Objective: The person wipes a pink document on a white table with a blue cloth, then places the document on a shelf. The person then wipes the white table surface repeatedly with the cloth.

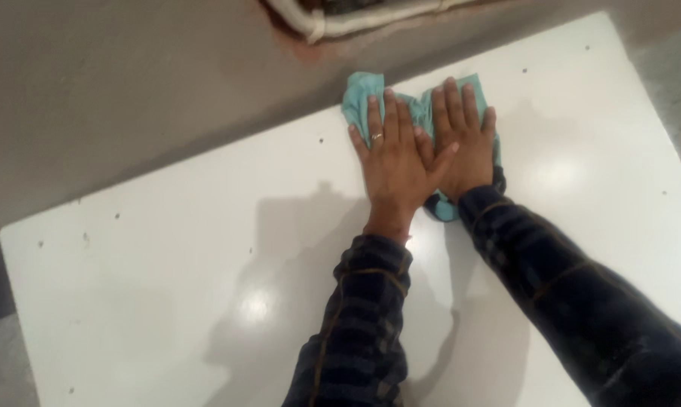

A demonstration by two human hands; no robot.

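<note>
A glossy white tabletop [205,301] fills most of the view, set at a slant, with small dark specks scattered over it and two soft glints of lamp light. Every place below is given from this tabletop. Beyond its far edge lies a grey floor [92,90], and farther off, at the top of the view, pale pipes or cords [333,22] run along a reddish edge; what they belong to cannot be told.

Two arms in dark plaid sleeves [363,324] reach from the tabletop's near side toward its far edge, long and nearly straight, which puts body weight behind the palms.

At the far edge, about the middle of its length, lies a teal cleaning cloth [359,94], bunched and crumpled, not folded. Its corner pokes out past the fingertips at the left, and a fold shows at the near side between the wrists. It is pinned flat to the surface by both hands.

The left hand [389,162] lies palm down on the cloth, fingers straight and close together, with its thumb laid over the right hand [465,143], which is equally flat, its fingers only slightly spread. Neither hand pinches or grips; both press downward, side by side, so the cloth is held wide under them.

A thin ring [377,136] sits on a left finger.
</note>
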